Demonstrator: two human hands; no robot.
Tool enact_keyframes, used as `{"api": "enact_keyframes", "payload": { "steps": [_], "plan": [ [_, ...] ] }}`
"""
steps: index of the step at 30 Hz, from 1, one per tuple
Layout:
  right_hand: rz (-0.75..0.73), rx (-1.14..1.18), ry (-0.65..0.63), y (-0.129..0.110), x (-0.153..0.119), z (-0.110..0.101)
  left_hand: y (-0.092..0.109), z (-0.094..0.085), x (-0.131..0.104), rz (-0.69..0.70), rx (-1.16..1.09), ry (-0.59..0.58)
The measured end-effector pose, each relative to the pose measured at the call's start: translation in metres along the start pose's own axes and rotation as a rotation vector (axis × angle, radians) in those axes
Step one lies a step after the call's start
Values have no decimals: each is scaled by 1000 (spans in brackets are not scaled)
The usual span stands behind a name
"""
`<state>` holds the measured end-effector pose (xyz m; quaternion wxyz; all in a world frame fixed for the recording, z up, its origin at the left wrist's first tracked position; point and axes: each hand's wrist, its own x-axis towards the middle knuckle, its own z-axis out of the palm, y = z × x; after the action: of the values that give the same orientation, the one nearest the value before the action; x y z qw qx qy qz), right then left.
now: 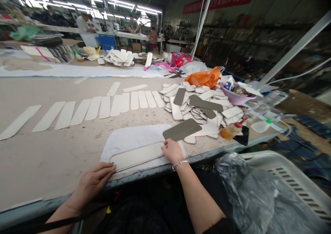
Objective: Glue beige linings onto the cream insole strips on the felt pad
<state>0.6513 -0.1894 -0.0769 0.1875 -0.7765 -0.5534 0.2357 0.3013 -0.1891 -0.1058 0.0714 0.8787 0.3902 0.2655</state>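
Observation:
A long white panel with rounded corners and a dark edge line (138, 157) lies on a white sheet (124, 137) at the table's front edge. My left hand (97, 177) pinches the panel's left end, fingers together. At its right end, my right hand (172, 150), with a bracelet on the wrist, grips the edge between thumb and fingers. Just beyond my right hand rests a grey-green panel (182, 130). A heap of similar white panels (177, 111) lies behind it, with more grey-green pieces (205, 103) on top.
A row of white strips (104, 107) crosses the table. To the right are a glue bottle with a red tip (232, 130), a purple basin (239, 98) and an orange bag (204, 78). A white basket (274, 156) with grey plastic stands below the edge. People work far back.

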Motion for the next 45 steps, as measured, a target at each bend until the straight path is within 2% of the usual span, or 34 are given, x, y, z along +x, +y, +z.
{"api": "enact_keyframes", "payload": {
  "steps": [15,17,20,23,27,30,33,39,43,45],
  "plan": [
    [-16,-111,-2,-3,-5,-4,13,-4,7,-11,-47,0],
    [-28,-197,27,-5,-9,-9,14,-4,7,-11,-44,5],
    [-73,-311,151,-13,-19,-17,13,-3,5,-4,-32,1],
    [-285,-276,207,-32,-38,-10,8,0,1,2,-32,-10],
    [-693,-181,28,-66,-66,29,-2,5,-3,25,-14,4],
    [-807,-201,-81,-75,-74,50,-7,6,-4,45,-11,1],
    [-756,-234,-131,-59,-68,46,-6,4,-2,49,-17,-7],
    [-454,-331,-98,-6,-42,16,8,-1,5,-5,-35,-15],
    [-401,-370,-95,2,-40,18,18,-15,7,-136,-91,-3],
    [-408,-373,-95,2,-40,21,22,-26,7,-240,-93,66]
  ]
}}
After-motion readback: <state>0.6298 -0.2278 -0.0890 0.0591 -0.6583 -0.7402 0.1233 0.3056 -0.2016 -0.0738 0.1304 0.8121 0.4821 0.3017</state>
